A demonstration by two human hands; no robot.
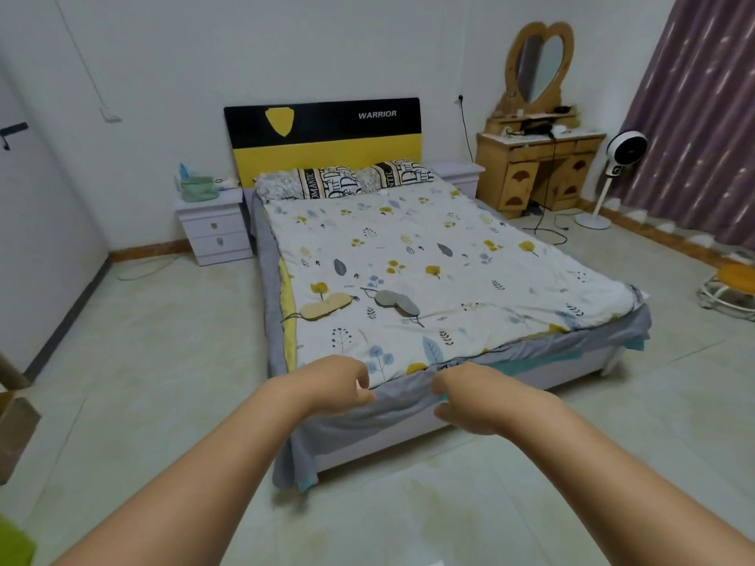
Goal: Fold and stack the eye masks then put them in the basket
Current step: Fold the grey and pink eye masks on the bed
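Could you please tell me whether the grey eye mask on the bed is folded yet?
Spread. The grey mask lies flat on the quilt, both lobes showing, strap loose.

The quilt (429,255) is white, scattered with yellow, blue and grey leaves. On it lie a tan eye mask (325,306) and, at its three o'clock, a grey eye mask (397,302). The headboard (322,136) is black over yellow, the basket (199,188) pale green, the curtain (702,116) streaky purple.

Two eye masks (359,305) side by side on the bed (429,255) (nightstand (212,230) left)
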